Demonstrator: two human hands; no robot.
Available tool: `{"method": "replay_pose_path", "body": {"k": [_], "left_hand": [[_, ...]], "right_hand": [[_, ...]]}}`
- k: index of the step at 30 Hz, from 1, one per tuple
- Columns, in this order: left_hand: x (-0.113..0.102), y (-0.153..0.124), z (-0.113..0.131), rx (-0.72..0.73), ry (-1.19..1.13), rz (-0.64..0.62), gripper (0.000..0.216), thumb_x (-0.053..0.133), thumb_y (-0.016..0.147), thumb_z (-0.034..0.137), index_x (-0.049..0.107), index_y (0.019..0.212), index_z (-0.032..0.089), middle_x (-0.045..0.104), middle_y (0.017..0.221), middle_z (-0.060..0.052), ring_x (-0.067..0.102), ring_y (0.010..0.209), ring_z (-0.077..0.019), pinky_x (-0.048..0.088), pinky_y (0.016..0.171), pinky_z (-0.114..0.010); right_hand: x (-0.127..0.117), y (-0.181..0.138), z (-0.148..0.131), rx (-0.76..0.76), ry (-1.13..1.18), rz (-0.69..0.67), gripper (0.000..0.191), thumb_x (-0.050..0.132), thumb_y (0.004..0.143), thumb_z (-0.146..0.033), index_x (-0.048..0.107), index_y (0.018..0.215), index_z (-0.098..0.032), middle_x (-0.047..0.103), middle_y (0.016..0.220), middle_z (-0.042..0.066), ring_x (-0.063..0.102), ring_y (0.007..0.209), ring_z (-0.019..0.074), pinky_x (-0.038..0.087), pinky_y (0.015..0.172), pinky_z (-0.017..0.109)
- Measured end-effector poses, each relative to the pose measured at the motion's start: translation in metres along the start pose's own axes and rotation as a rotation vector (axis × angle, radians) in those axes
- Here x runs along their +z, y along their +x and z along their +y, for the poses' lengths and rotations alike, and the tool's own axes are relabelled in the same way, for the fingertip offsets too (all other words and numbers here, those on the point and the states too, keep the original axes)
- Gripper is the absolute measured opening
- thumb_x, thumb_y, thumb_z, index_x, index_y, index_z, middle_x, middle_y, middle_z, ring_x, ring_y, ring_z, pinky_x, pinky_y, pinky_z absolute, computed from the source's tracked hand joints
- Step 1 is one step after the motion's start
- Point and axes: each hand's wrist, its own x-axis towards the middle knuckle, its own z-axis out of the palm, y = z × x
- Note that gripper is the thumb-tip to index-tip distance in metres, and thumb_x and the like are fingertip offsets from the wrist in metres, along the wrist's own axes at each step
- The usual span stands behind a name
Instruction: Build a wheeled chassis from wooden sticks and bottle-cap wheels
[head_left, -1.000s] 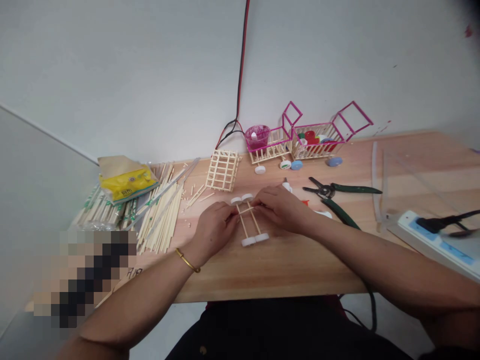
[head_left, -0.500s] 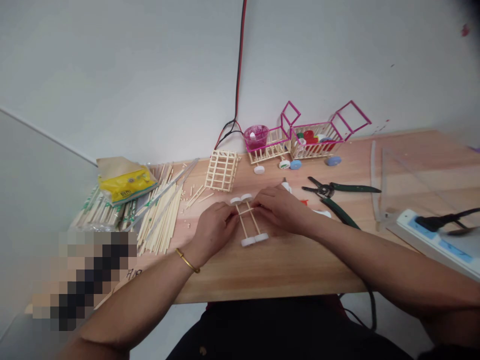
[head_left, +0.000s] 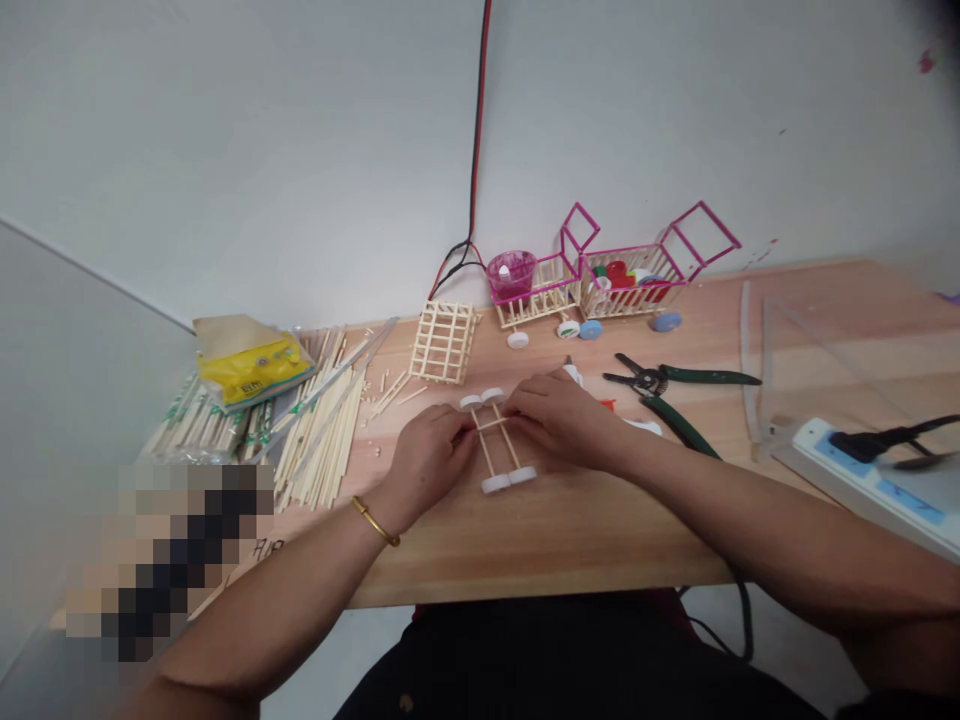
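A small wheel frame [head_left: 511, 444] of two thin wooden sticks, with white round caps as wheels on their ends, stands on the table between my hands. One short crosspiece stick [head_left: 492, 423] spans the two sticks near the far wheels. My left hand [head_left: 426, 458], with a gold bangle at the wrist, pinches at the left end of this crosspiece. From the right, my right hand [head_left: 556, 415] has its fingers closed at the other end. The fingertips are partly hidden. A white glue gun [head_left: 574, 373] lies partly covered behind my right hand.
Green-handled pliers [head_left: 652, 382] and a power strip [head_left: 877, 490] lie to the right. Behind are a stick lattice [head_left: 444, 342] and two stick carts [head_left: 540, 300] with pink edges. Loose sticks [head_left: 322, 440] and a yellow packet [head_left: 255, 370] lie left.
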Motion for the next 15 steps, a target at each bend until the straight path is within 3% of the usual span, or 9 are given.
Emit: {"method": "replay_pose_path", "body": {"k": [15], "left_hand": [[-0.0004, 0.0008, 0.0015, -0.009, 0.004, 0.001, 0.008, 0.054, 0.084, 0.017, 0.061, 0.078, 0.015, 0.061, 0.073, -0.004, 0.054, 0.069, -0.0158, 0.042, 0.065, -0.028]], "right_hand": [[0.0022, -0.0004, -0.0002, -0.012, -0.089, -0.027, 0.021, 0.046, 0.093, -0.023, 0.066, 0.092, -0.016, 0.067, 0.089, 0.007, 0.057, 0.087, 0.0203, 0.029, 0.079, 0.033]]}}
